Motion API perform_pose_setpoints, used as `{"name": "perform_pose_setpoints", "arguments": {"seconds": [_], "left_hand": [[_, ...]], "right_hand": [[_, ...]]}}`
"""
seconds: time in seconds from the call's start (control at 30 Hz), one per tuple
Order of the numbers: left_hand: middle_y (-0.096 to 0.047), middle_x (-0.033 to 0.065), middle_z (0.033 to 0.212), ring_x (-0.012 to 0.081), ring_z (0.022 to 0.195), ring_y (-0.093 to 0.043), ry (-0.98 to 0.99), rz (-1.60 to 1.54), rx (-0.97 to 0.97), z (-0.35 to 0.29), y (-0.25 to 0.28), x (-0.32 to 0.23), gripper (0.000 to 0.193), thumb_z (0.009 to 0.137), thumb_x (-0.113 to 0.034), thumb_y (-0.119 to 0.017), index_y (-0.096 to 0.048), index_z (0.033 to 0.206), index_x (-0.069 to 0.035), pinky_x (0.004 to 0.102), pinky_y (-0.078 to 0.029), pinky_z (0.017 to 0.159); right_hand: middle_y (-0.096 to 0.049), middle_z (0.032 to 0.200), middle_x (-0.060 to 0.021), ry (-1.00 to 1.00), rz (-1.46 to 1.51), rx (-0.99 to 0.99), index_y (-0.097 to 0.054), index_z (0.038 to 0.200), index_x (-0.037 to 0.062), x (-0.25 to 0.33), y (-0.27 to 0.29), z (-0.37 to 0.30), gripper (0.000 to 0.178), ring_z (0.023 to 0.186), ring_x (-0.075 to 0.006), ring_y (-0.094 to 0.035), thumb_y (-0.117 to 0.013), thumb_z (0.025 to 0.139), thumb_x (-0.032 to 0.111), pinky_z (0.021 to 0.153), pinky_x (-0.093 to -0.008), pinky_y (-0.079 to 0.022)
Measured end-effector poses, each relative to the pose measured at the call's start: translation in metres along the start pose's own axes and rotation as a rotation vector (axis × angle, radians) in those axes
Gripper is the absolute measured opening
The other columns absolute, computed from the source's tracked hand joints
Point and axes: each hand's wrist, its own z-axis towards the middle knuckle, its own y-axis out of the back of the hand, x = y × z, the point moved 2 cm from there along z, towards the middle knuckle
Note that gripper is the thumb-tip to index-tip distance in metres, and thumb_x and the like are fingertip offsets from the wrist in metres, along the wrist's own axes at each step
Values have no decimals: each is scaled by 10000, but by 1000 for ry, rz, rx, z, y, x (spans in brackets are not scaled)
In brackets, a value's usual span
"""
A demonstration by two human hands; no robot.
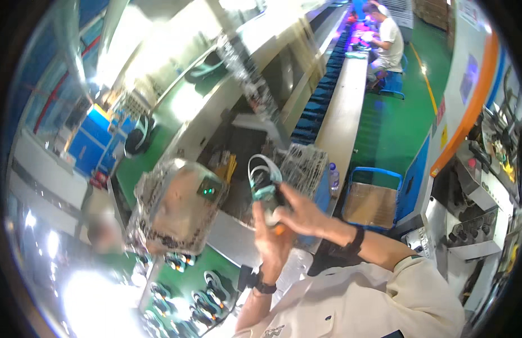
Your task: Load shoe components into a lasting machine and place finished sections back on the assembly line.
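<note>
Both my hands are closed around a black and teal shoe (265,188) with pale looped edges at its far end. It is held up in front of me, at the middle of the view. My left hand (267,239) grips it from the near left, its thumb or a finger stretched up along the side. From the right, my right hand (304,215) reaches over with its fingers on the shoe. Part of the shoe is hidden behind my fingers, and a small orange patch (280,229) shows between the hands.
Left of the hands stands a plastic-wrapped machine (185,205) with green lights. Several similar shoes (216,287) rest on a green surface at lower left. A wire basket (306,163), a bottle (334,176) and a blue-framed cart (372,200) are right. A person (387,42) sits beside the conveyor (327,84).
</note>
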Motion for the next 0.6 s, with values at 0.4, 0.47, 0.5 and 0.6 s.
{"name": "perform_pose_setpoints", "arguments": {"seconds": [0.4, 0.47, 0.5, 0.6], "left_hand": [[-415, 277, 1452, 438, 1389, -341, -450, 320, 405, 7, -8, 30, 809, 849, -428, -678, -404, 1385, 113, 573, -232, 1154], [-422, 278, 1446, 446, 1387, -341, -441, 292, 405, 7, -6, 34, 808, 851, -419, -679, -396, 1392, 111, 572, -229, 1155], [-429, 279, 1441, 453, 1386, -341, -434, 295, 384, 6, -5, 37, 807, 853, -410, -680, -389, 1399, 109, 571, -226, 1157], [-425, 280, 1447, 455, 1381, -350, -471, 279, 392, 8, -3, 35, 789, 863, -418, -673, -404, 1390, 103, 571, -229, 1154]], "right_hand": [[-669, 927, -300, -148, -896, 78, -495, 1187, -24, 38, 15, 73, 602, 940, -477, -652, -770, 709, 217, 850, -517, -526], [-677, 898, -288, -146, -953, 49, -515, 1133, -19, 41, 13, 78, 580, 918, -463, -667, -791, 672, 199, 820, -511, -540], [-681, 889, -281, -145, -980, 86, -546, 1081, -32, 44, 9, 84, 536, 905, -455, -673, -791, 658, 189, 805, -495, -548], [-681, 889, -275, -127, -963, 123, -578, 1057, -39, 40, 14, 97, 531, 890, -442, -676, -785, 632, 203, 793, -484, -548]]}}
